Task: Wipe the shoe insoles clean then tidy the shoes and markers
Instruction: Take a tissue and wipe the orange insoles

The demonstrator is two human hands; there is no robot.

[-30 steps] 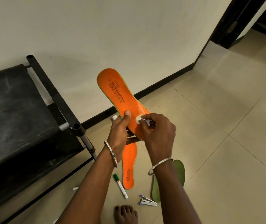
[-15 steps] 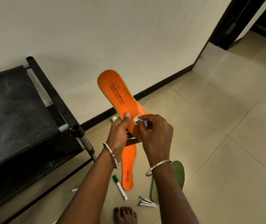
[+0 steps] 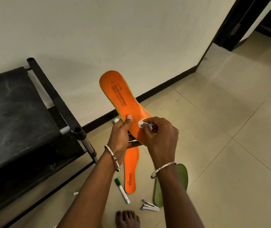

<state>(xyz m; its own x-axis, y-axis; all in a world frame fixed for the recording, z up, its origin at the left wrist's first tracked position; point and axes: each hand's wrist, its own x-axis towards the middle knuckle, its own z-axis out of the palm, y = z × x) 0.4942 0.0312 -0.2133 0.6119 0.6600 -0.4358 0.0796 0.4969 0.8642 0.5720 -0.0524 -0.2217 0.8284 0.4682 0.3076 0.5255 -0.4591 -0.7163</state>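
Step in hand: wiping. Judged early in the task, with tidying not yet begun.

Locate the long orange foam insole printed "AIR cushion". Held clear of the pale tiled floor, orange face toward the camera. Long axis: from the rounded far end at upper left, in front of the cream wall, down and right to the near end between the hands.

Left hand: closed round the near end from the left edge, fingers curled beneath, thumb pressed flat on the orange face.

Right hand: fingertips bunched in a pinch on a small white cotton wad, pressed to the orange face just right of the left thumb. Also tucked among those fingers, a small grey-blue item, possibly a cap, but too small to identify.

Governing relation: wad at the near end, with almost the whole orange face beyond it, up and left along the long axis, away from the body. Expect strokes to run that way. Right hand for the work; left hand as clamp only. Watch the left thumb, just beside the wad.

On the floor below the hands:
- second orange insole, flat, orange face up, long axis roughly toward the body;
- flat green insole, partly hidden behind the right forearm;
- green-capped white marker, just left of the second orange insole;
- silver stapler, near a bare foot.

At left: black bench. No shoes in view.
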